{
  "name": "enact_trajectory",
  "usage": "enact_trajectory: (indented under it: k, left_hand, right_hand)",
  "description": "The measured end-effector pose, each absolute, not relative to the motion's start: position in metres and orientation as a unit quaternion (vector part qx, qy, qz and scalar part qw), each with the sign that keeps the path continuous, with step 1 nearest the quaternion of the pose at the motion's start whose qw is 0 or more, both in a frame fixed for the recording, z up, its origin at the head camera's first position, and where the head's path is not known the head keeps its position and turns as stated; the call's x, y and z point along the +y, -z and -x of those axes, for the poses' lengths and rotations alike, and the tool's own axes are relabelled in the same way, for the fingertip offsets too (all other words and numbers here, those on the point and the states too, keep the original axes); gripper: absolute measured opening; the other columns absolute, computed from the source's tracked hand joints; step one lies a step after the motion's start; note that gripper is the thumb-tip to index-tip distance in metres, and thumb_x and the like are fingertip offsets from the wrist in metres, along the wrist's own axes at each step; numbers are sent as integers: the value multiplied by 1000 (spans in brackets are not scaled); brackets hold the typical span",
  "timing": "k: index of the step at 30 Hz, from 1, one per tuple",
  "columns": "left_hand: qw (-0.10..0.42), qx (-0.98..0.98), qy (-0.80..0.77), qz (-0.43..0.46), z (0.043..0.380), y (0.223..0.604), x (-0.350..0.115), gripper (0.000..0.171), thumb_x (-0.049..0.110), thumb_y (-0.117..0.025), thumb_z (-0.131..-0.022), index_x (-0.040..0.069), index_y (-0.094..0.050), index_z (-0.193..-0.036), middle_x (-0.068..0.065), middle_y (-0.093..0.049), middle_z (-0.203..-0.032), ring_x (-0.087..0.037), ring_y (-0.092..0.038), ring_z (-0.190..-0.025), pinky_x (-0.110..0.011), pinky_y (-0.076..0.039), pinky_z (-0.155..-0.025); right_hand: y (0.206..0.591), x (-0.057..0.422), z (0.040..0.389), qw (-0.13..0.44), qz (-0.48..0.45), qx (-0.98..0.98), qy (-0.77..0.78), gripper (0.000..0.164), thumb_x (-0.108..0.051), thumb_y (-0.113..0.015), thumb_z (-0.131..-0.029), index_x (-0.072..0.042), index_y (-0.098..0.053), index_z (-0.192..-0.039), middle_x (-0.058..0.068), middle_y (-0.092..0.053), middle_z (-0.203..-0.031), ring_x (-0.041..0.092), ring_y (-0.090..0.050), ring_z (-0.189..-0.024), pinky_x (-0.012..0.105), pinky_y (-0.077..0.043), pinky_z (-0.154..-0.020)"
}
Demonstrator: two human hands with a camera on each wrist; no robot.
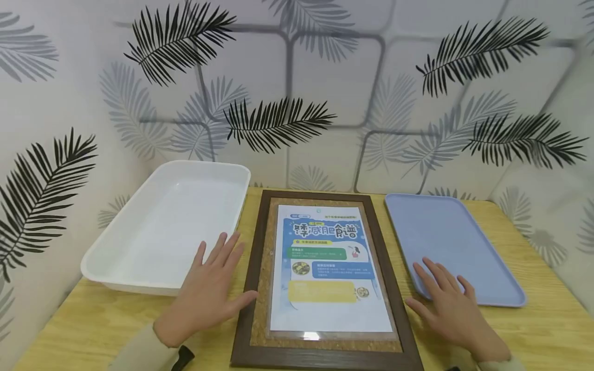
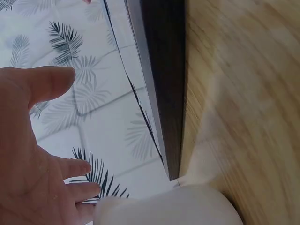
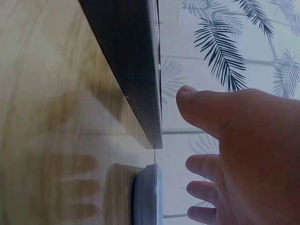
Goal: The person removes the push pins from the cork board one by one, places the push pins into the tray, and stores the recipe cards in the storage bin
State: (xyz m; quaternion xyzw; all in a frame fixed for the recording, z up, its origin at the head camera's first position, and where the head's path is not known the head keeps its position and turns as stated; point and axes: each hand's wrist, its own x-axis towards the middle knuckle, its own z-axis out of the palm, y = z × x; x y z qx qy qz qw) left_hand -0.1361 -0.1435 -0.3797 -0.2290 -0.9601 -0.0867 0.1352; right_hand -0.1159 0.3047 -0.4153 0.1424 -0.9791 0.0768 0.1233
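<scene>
In the head view my left hand (image 1: pixel 207 291) is spread with straight fingers over the gap between a white plastic tray (image 1: pixel 158 216) and a brown-framed cork board (image 1: pixel 325 357). Its thumb reaches over the frame's left edge. A printed sheet (image 1: pixel 330 314) in a clear sleeve lies on the board. My right hand (image 1: pixel 457 314), fingers extended, hovers by the near left corner of a flat lavender tray (image 1: pixel 457 242). Both wrist views show the palms, left palm (image 2: pixel 23 154) and right palm (image 3: pixel 262 159), holding nothing, raised beside the frame's dark edge.
All the items rest on a yellow wood-grain table (image 1: pixel 69 319). Behind it stands a pale wall (image 1: pixel 325 77) patterned with dark and grey leaves. The white tray is deep with raised walls; the lavender tray has a low rim.
</scene>
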Motion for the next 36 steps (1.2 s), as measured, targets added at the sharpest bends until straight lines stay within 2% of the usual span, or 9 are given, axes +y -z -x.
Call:
enact_trajectory:
  k: [10, 18, 23, 28, 36]
  left_hand:
    - [104, -957, 90, 255, 141, 381, -120, 83, 53, -62, -84, 2, -38, -146, -18, -29, -156, -39, -22, -145, -63, -21, -111]
    - [62, -957, 107, 262, 145, 379, -98, 83, 51, -63, -87, 6, -33, -149, -15, -26, -158, -37, -21, -145, -62, -32, -106]
    - [57, -957, 103, 263, 152, 377, -87, 82, 47, -67, -86, 4, -34, -148, -16, -25, -158, -36, -22, -146, -59, -34, -105]
    - [55, -956, 110, 266, 161, 377, -82, 78, 46, -66, -87, 4, -39, -146, -15, -31, -156, -35, -24, -145, -60, -34, -106]
    - [10, -949, 206, 237, 179, 384, -79, 70, 38, -68, -87, 3, -44, -143, -16, -38, -151, -38, -31, -142, -60, -30, -108]
  right_hand:
    - [406, 297, 124, 140, -164, -973, -81, 65, -46, -66, -87, -10, -49, -139, 16, -41, -146, 41, -39, -129, 66, -26, -94]
    - [403, 288, 128, 131, -182, -969, -107, 61, -45, -66, -87, -14, -51, -138, 16, -40, -146, 41, -41, -128, 63, -26, -95]
    - [402, 283, 133, 133, -194, -966, -106, 61, -47, -67, -85, -18, -53, -137, 17, -42, -145, 43, -43, -126, 63, -29, -93]
    - [398, 275, 138, 125, -194, -967, -107, 64, -49, -67, -85, -16, -53, -137, 18, -42, -145, 42, -41, -128, 64, -31, -93]
    - [395, 260, 146, 104, -210, -966, -106, 62, -48, -66, -86, -15, -53, -137, 19, -45, -141, 42, -42, -128, 65, -33, -92]
